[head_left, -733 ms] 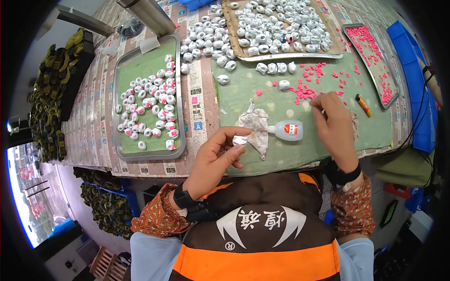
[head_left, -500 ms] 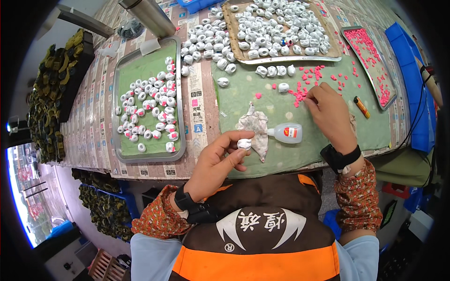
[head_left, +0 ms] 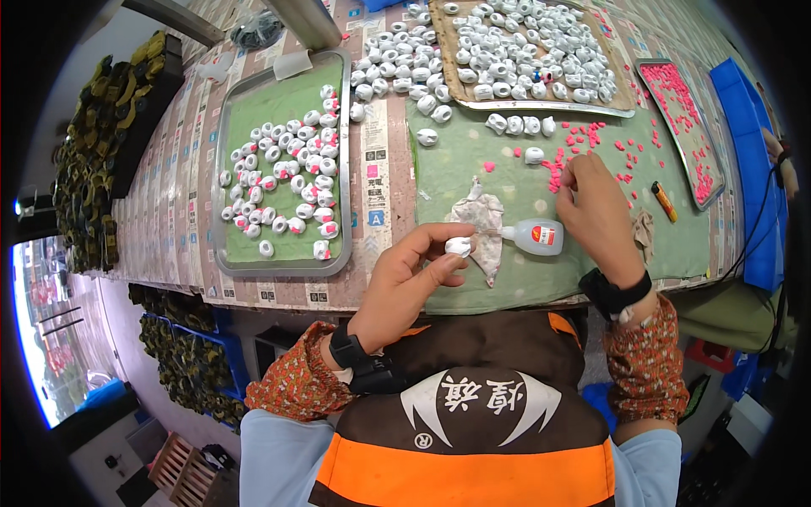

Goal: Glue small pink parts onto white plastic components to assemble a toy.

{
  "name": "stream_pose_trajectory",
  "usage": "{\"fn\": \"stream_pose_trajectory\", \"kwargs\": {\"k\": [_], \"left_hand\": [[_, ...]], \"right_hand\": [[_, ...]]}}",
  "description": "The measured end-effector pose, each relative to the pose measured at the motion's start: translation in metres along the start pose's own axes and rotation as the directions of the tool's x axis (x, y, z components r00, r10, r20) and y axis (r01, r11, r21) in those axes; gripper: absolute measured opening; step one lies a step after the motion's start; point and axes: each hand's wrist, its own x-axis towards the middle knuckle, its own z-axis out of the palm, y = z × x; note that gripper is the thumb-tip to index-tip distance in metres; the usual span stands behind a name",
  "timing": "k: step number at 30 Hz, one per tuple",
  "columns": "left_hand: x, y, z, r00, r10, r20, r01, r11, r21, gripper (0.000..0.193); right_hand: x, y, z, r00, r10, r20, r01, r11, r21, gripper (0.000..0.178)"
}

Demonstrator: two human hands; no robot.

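My left hand point(head_left: 405, 283) pinches a small white plastic cap point(head_left: 459, 247) between thumb and fingers, near the table's front edge. My right hand point(head_left: 596, 211) reaches down among the loose pink pieces point(head_left: 583, 152) scattered on the green mat point(head_left: 507, 279); its fingertips touch the pile, and whether they hold a piece is hidden. Between the hands lie a small white glue bottle point(head_left: 536, 237) on its side and a crumpled rag point(head_left: 481, 221).
A metal tray point(head_left: 221, 245) at the left holds several white caps with pink inserts. A board point(head_left: 541, 106) at the back carries many bare white caps, more lie loose point(head_left: 397, 59). A tray of pink pieces point(head_left: 684, 127) and an orange lighter point(head_left: 664, 201) sit right.
My right hand has moved up and left from beside the glue bottle to the pink pieces. My left hand has kept the white cap and shifted slightly.
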Motion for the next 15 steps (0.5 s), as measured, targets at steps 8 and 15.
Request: {"fn": "stream_pose_trajectory", "kwargs": {"k": [8,15], "left_hand": [[-0.005,0.002,0.008,0.998,0.055,-0.017,-0.056,0.995,-0.081,0.032],[-0.017,0.001,0.007,0.990,0.142,-0.013,-0.142,0.990,-0.012,0.032]], "right_hand": [[-0.033,-0.093,-0.035,0.955,-0.145,0.257,-0.101,0.658,0.747,0.015],[-0.042,-0.103,-0.020,0.971,-0.210,0.114,0.055,0.661,0.748,0.016]]}}
